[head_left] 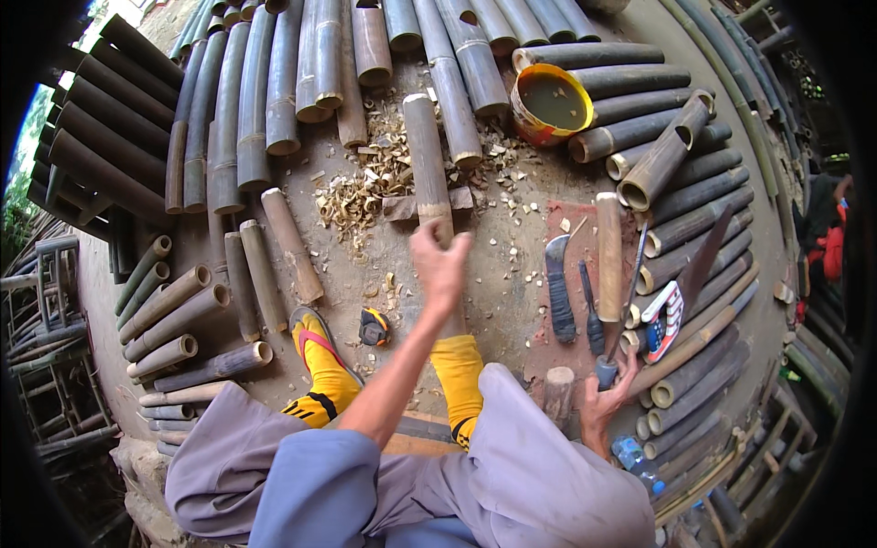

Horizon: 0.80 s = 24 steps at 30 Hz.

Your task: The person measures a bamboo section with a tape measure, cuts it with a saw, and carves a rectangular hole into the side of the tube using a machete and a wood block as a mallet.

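Observation:
In front of me a brown bamboo tube (pixel 425 155) lies pointing away, propped across a small wooden block (pixel 398 209). My left hand (pixel 440 265) is closed over its near part, with the thumb out to the right. Off to the right, my right hand (pixel 610 395) grips the dark handle of a long thin metal tool (pixel 631 290). Close by that hand lie a curved knife with a black-wrapped grip (pixel 559 292), a slim dark-handled tool (pixel 591 310), a short bamboo rod (pixel 608 256) and a saw with a white and red handle (pixel 664 320).
Wood shavings (pixel 365 187) litter the ground around the block. Dark bamboo tubes (pixel 256 110) ring the space. A yellow-rimmed bucket of murky water (pixel 553 100) stands far right. A tape measure (pixel 374 326) sits between my yellow-socked feet (pixel 331 374). A plastic bottle (pixel 637 464) lies near right.

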{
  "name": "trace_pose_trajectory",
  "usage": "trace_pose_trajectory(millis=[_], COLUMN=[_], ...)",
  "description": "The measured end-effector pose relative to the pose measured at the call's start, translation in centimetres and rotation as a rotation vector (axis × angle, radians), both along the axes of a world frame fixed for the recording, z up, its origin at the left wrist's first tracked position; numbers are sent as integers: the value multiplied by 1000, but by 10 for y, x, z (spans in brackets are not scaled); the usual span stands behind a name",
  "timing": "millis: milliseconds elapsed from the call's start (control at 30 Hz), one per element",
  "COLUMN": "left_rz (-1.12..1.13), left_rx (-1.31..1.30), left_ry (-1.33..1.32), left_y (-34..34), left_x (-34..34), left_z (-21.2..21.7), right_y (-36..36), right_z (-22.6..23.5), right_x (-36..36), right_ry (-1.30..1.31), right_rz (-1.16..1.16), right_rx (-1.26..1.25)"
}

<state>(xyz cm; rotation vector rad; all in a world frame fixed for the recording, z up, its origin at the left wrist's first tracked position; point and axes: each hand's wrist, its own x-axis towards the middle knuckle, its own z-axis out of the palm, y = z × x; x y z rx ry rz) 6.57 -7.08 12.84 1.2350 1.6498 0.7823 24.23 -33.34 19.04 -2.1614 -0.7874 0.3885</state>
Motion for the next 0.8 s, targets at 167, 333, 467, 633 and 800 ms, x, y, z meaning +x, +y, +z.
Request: trace_pose_trajectory(millis=[167, 333, 467, 633, 800], left_rz=[-71, -61, 88, -447, -220], left_rx=[-462, -639, -28, -307, -234], left_ry=[-414, -670, 24, -820, -659], left_y=[32, 39, 7, -77, -51], left_x=[-58, -50, -48, -2, -29], left_z=[-64, -65, -43, 65, 42], right_y=[17, 23, 52, 94, 0], right_z=[-13, -19, -2, 23, -7], right_x=[-31, -40, -47, -59, -33], right_ry=[218, 232, 238, 208, 6], right_rz=[25, 118, 184, 355, 192], right_rx=[44, 27, -58, 147, -229])
